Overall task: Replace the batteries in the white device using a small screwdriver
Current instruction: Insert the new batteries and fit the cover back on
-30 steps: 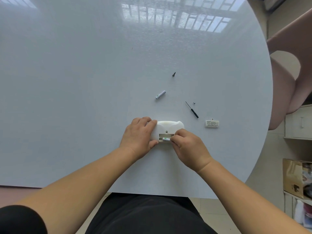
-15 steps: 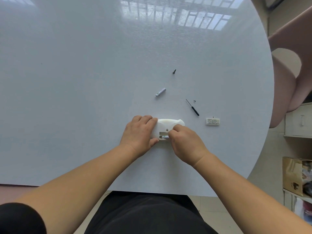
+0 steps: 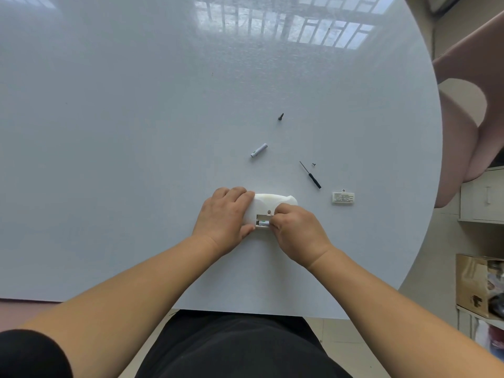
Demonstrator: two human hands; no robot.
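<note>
From my remote seat I see the white device (image 3: 268, 203) lying just below the centre of the frame on the round white table (image 3: 136, 159), its battery compartment open toward me. My left hand (image 3: 223, 218) grips the device's left end, fingers curled over the far edge and thumb against the near side. My right hand (image 3: 297, 231) has its curled fingertips pinching a battery (image 3: 263, 222) that lies in the compartment, white with a green band. Compared with a second ago, the battery sits deeper in the slot and the right hand has moved up over the right half of the device, so less of the shell shows; the left hand has kept its hold. A second battery (image 3: 259, 150) lies up the frame from the device, as before. The small screwdriver (image 3: 311, 175) rests to the upper right of the device, a tiny screw (image 3: 314, 165) just beside its shaft, and the white battery cover (image 3: 343, 198) is further right. A dark screw (image 3: 281, 116) lies above the loose battery. None of these has shifted.
</note>
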